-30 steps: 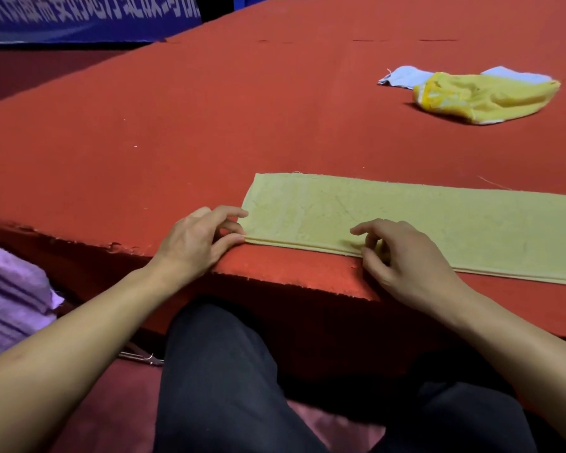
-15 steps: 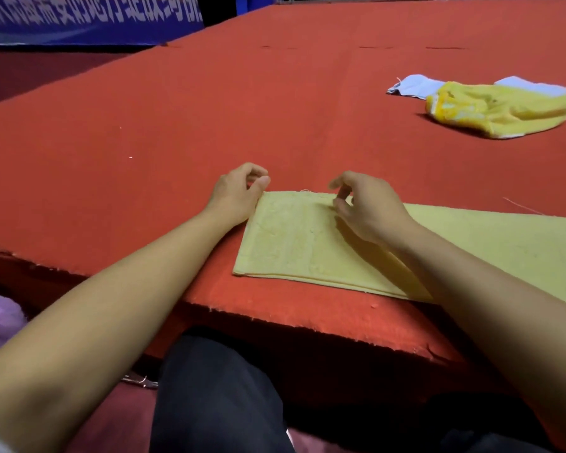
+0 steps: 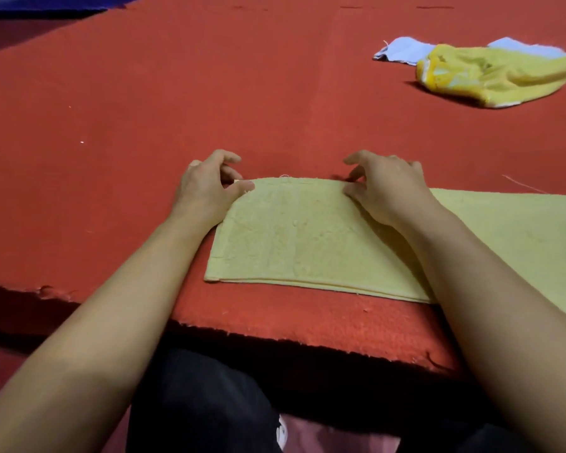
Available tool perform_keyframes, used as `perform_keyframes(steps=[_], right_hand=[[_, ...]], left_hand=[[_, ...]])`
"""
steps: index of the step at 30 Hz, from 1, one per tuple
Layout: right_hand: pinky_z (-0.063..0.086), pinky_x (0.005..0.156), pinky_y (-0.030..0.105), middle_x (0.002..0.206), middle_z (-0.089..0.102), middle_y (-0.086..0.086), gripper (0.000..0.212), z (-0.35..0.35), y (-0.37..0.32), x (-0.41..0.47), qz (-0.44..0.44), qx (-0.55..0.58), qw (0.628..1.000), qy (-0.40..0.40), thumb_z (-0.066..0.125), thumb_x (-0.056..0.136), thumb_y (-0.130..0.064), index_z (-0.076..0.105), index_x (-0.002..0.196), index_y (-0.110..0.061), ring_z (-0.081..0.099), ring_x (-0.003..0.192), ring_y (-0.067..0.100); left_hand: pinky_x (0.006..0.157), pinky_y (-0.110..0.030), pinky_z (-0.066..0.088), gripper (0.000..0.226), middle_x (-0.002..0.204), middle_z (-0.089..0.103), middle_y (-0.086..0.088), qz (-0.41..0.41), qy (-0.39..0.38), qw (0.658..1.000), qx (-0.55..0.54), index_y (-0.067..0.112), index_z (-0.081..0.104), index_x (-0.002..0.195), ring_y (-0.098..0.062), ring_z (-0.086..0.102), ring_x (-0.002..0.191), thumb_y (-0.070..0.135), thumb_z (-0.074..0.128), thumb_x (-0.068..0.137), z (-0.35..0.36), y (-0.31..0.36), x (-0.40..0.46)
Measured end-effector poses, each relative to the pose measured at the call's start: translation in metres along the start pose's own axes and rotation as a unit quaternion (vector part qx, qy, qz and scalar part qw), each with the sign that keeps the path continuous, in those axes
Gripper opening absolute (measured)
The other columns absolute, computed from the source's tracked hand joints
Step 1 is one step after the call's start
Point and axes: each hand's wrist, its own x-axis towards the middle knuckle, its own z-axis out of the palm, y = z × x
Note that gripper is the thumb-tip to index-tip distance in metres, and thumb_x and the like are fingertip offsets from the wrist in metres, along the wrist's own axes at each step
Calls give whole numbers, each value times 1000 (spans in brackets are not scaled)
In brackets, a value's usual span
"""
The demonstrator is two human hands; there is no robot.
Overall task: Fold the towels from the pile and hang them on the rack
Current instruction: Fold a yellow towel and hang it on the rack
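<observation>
Head view, crumpled yellow towel (image 3: 504, 78), blue cloth (image 3: 402, 53) behind

A pale yellow towel (image 3: 307, 237), folded lengthwise into a long flat strip, lies along the near edge of the surface, its left end squared off and its right end running out of view. Far to the right, well apart from it, sits a small pile: a crumpled bright yellow towel (image 3: 500, 76) lying partly over a light blue towel (image 3: 402, 53).
</observation>
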Motion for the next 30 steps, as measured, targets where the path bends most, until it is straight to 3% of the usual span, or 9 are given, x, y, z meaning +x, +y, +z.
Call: perform_keyframes(steps=[6,13,15,18,21,26,30], right_hand=[[29,102,49,113,70,-4,48,-4,-4,0,5,23,1000,3,62,94,-33,43,138,-33,56,116,27],[38,96,44,101,65,-8,57,-8,-4,-4,-1,90,996,5,69,90,-23,43,140,-34,58,104,22],[45,90,39,94,62,-10,59,-10,-1,-4,-6,118,993,-4,71,88,-20,45,140,-31,58,94,18],[42,78,28,97,62,-9,57,-12,3,-5,-8,135,990,-26,71,87,-19,48,138,-31,59,90,15],[41,76,25,100,64,-10,55,-21,2,-10,-10,157,987,-16,71,86,-19,51,135,-33,61,91,14],[45,68,20,84,66,-12,52,-48,-5,-44,-38,221,974,42,72,81,-16,56,129,-31,62,75,2],[40,67,13,79,64,-17,53,-41,-9,-88,-76,201,976,39,73,80,-13,57,128,-28,58,71,-1]], left_hand=[[83,-26,35,36,83,66,20,8,-19,999,-32,37,55,112,-11,53,103,32,76,84,-5,-1,-5],[75,-18,43,39,80,66,16,18,-14,992,-126,38,60,103,2,58,75,17,81,78,-9,-2,-8],[74,-16,45,39,80,66,15,20,-10,989,-143,39,61,100,3,58,74,14,81,77,-10,-1,-9],[77,-15,47,38,82,66,12,18,1,983,-183,35,63,99,2,59,76,9,81,77,-17,2,-11],[82,-22,50,41,81,68,10,14,7,976,-216,34,63,99,-2,61,77,7,81,76,-27,5,-18],[89,-34,49,41,80,72,18,41,27,978,-202,37,62,102,-4,62,78,7,79,79,-53,9,-46],[93,-37,47,44,87,73,14,61,20,979,-196,39,60,107,-11,64,84,6,76,81,-65,2,-90]])
